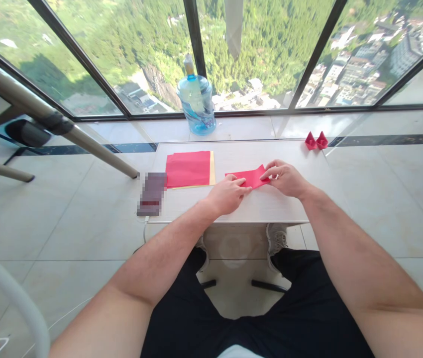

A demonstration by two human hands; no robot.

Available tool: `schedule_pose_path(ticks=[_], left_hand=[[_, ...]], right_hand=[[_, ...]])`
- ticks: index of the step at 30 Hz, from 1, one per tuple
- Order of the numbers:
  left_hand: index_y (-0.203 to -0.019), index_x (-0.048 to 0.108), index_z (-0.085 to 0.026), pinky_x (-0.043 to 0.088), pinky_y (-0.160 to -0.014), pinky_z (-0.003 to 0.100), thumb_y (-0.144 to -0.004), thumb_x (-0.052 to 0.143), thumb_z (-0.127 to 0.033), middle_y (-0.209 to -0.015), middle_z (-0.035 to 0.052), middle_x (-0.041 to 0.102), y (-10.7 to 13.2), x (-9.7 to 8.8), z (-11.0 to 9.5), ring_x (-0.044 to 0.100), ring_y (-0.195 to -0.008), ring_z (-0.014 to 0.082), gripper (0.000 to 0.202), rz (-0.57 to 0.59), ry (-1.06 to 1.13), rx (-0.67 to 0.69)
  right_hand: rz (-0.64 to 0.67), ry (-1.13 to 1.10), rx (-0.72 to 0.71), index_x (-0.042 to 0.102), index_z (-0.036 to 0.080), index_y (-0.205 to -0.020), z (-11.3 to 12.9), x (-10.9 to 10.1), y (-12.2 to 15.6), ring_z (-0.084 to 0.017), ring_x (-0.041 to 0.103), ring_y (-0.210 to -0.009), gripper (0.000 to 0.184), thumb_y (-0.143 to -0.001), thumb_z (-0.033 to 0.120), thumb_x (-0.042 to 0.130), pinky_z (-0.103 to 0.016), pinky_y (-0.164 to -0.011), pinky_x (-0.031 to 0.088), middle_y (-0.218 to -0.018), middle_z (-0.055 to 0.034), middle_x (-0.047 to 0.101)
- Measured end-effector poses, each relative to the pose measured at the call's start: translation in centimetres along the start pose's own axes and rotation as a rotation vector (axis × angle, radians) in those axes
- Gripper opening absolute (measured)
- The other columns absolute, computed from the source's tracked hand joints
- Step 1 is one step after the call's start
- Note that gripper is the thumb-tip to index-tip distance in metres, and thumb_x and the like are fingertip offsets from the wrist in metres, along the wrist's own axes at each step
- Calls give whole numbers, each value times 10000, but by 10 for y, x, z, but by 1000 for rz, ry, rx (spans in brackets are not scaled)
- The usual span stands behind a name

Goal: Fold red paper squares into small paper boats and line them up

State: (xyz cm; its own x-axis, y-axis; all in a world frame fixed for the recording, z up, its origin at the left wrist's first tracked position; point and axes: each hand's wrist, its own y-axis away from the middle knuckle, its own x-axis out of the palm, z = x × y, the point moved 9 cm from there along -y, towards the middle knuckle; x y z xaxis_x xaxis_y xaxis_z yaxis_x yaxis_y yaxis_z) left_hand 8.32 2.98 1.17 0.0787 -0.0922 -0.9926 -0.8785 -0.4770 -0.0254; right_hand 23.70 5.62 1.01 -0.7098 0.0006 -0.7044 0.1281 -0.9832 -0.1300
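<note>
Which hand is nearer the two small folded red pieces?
Right. The right hand, at the red sheet's right end, is left of the folded red pieces; the left hand, at the sheet's left part, is farther left.

Red sheet (252,178), centre: partly covered by left grip (230,194) and right grip (285,178). Yellow paper (212,171), nine o'clock: mostly hidden under red stack (188,169). Phone (152,193), nine o'clock: pixelated. Right shoe (277,239): toe hidden under bench (267,210). White tube (13,297), eight o'clock: cut by left edge.
</note>
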Motion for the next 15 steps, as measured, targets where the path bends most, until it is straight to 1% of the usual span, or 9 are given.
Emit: schedule_pose_path(ticks=[2, 3, 4, 6, 8, 12, 15], left_hand=[[-1281, 656, -233, 376, -997, 389, -975, 367, -205, -1154, 110, 657, 0, 0, -1, 583, -1011, 229, 422, 1, -7, 7], [-1288, 651, -231, 375, -995, 389, -975, 362, -200, -1153, 112, 656, 0, 0, -2, 583, -1005, 227, 427, 0, -9, 11], [-1296, 645, -229, 375, -993, 389, -975, 359, -197, -1160, 115, 652, 0, 0, -2, 582, -1002, 227, 431, -1, -11, 14], [-1307, 636, -224, 375, -991, 391, -969, 364, -191, -1180, 123, 643, 1, 1, -4, 576, -1007, 230, 435, -1, -16, 19], [-1316, 626, -229, 380, -987, 395, -959, 382, -188, -1200, 126, 633, 2, 2, -4, 564, -1032, 240, 435, -6, -20, 12], [-1316, 611, -267, 402, -961, 397, -940, 418, -189, -1238, 100, 618, 4, 4, 0, 528, -1101, 261, 430, -27, -3, -44], [-1297, 608, -272, 412, -941, 408, -939, 419, -197, -1262, 86, 609, 5, 4, 0, 511, -1125, 272, 411, -19, -4, -60]], right_hand=[[-3, 19, -39, 786, 234, -773, 5, -2, -3, -186, 666, -990, 141, -746, 195, 653, -338, -918, 521, -1294, -41, 639], [24, 11, -37, 786, 235, -771, 5, -1, -4, -188, 668, -1020, 163, -744, 171, 638, -339, -942, 517, -1321, -33, 633], [64, -7, -24, 786, 234, -773, 5, 0, -5, -187, 674, -1023, 187, -742, 151, 621, -335, -948, 517, -1301, -28, 654], [140, -44, 16, 788, 225, -792, 3, 3, -8, -184, 690, -975, 216, -741, 137, 597, -319, -918, 526, -1158, -29, 728], [192, -49, 52, 789, 215, -823, 2, 5, -11, -184, 694, -905, 217, -745, 153, 596, -303, -866, 530, -990, -25, 766], [256, -18, 172, 770, 201, -843, -5, 8, -17, -151, 647, -680, 210, -755, 167, 583, -254, -657, 499, -713, 3, 725], [265, -43, 253, 728, 185, -798, -12, 14, -22, -126, 599, -578, 126, -760, 169, 609, -227, -551, 450, -635, 10, 684]])
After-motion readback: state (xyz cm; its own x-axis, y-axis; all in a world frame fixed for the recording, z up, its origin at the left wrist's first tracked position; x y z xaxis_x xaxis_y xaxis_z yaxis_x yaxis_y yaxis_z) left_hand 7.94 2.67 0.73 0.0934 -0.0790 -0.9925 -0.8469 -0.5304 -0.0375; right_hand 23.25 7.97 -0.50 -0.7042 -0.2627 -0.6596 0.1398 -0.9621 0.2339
